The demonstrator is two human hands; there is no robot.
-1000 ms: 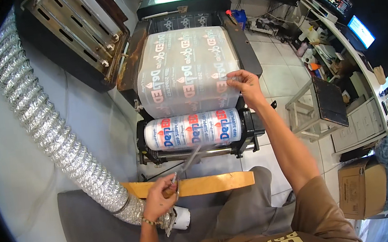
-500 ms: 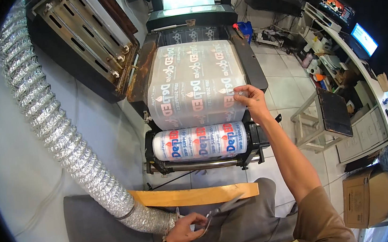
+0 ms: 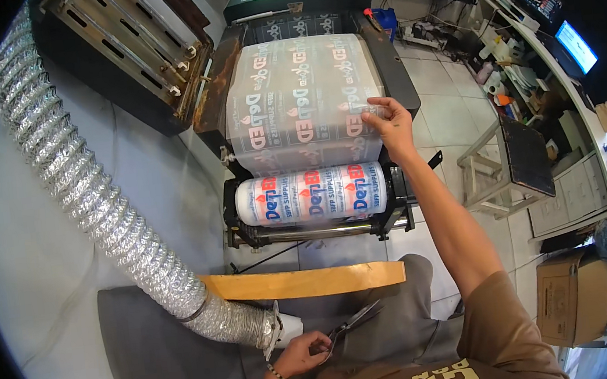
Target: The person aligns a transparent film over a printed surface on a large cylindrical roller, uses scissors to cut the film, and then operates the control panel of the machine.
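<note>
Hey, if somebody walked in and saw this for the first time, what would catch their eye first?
Probably the wide printed film sheet sloping down the machine at top centre, winding onto a printed roll just below it, with the right hand pressing the sheet's right edge. Next, the big silver ribbed duct hose snaking down the left side. Low in the picture, the left hand holds scissors near the lap.

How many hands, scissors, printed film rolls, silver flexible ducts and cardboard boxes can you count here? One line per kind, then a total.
Hands: 2 (left hand, right hand)
Scissors: 1
Printed film roll: 1
Silver flexible duct: 1
Cardboard box: 1
Total: 6
</note>
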